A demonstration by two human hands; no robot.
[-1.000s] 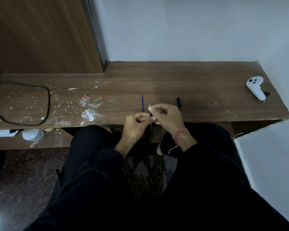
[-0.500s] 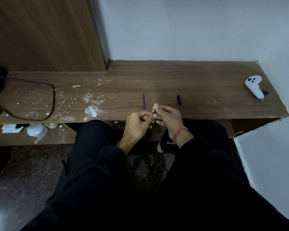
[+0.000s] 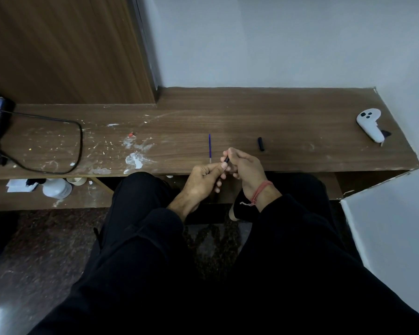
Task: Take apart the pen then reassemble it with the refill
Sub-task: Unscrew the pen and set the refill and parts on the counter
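Pen barrel [image 3: 226, 160]: clenched between left hand [image 3: 203, 176] and right hand [image 3: 246, 165], both grips closed on it. Refill [image 3: 209, 147] and cap [image 3: 260, 144]: lying apart on table [image 3: 300, 141]. Step: disassembly apparently done; next likely needs one hand freed to fetch refill.

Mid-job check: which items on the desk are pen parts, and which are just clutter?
For the job:
pen barrel, gripped by left hand and right hand
blue refill
black cap

Lying about:
white controller
black cable
white bottle

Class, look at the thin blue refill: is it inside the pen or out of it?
Out. The thin blue refill lies bare on the brown wooden desk, apart from both hands.
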